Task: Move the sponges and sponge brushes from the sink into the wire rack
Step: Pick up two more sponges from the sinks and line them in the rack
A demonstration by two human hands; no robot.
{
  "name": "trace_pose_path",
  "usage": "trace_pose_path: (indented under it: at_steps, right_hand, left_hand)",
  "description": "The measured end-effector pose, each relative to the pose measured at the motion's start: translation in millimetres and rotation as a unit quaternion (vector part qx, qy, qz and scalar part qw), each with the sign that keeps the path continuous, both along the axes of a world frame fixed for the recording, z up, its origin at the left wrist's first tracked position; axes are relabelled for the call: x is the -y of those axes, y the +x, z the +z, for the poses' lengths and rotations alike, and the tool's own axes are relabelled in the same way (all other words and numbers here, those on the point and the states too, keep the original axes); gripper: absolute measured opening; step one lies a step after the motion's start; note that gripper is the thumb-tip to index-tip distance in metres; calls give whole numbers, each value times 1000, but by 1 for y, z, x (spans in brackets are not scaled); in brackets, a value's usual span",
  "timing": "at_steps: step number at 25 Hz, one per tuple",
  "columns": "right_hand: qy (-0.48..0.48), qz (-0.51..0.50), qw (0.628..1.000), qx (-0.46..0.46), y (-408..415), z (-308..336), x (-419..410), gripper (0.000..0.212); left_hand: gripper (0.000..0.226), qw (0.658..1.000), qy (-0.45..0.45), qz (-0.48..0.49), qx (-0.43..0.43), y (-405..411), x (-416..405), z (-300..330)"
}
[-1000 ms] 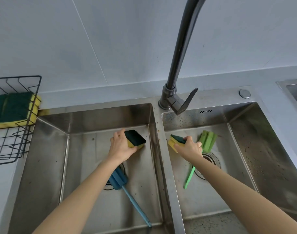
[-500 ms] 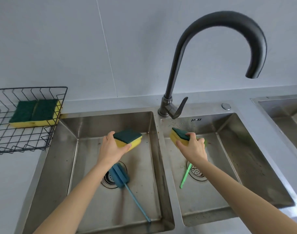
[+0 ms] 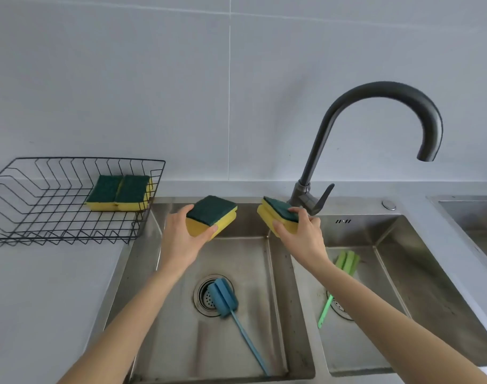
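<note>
Sponges are being carried out of the sink [image 3: 264, 356]: compared with a second ago, when both were being gripped low inside the basins, one sponge [image 3: 211, 215] is now being held above the left basin's back rim by the left hand [image 3: 181, 242], and a second sponge [image 3: 279, 217] is being held near the faucet [image 3: 375, 120] by the right hand [image 3: 303, 236]. Both hands' fingers are being kept clenched around their sponges, thumbs pressed on the yellow sides. The lift is judged to be complete, with only the sideways carry to the wire rack [image 3: 56, 200] remaining for these two.

Four sponges are being counted: two in the hands and two already lying side by side in the rack's near-right corner [image 3: 120, 196]. Two sponge brushes are being left in the sink: a blue brush [image 3: 222, 296] over the left drain and a green brush [image 3: 344, 263] in the right basin, partly hidden by the right forearm.
</note>
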State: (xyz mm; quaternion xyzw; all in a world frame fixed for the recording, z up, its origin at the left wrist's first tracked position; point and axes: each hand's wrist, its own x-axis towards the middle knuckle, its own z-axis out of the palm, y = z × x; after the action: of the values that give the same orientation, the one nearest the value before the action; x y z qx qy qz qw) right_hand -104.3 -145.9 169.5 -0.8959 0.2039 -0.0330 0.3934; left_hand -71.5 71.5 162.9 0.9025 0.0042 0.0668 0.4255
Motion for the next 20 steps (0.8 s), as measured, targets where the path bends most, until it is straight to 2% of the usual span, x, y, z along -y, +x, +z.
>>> trace_pose_path:
  at_steps: [6,20]
  right_hand:
    - [12,47,999,23,19,20,-60,56]
    - [33,118,991,46,47,25,-182,50]
  left_hand:
    - [61,998,-16,35,48,2,-59,20]
    - [45,992,-46,97,74,20,-177,19]
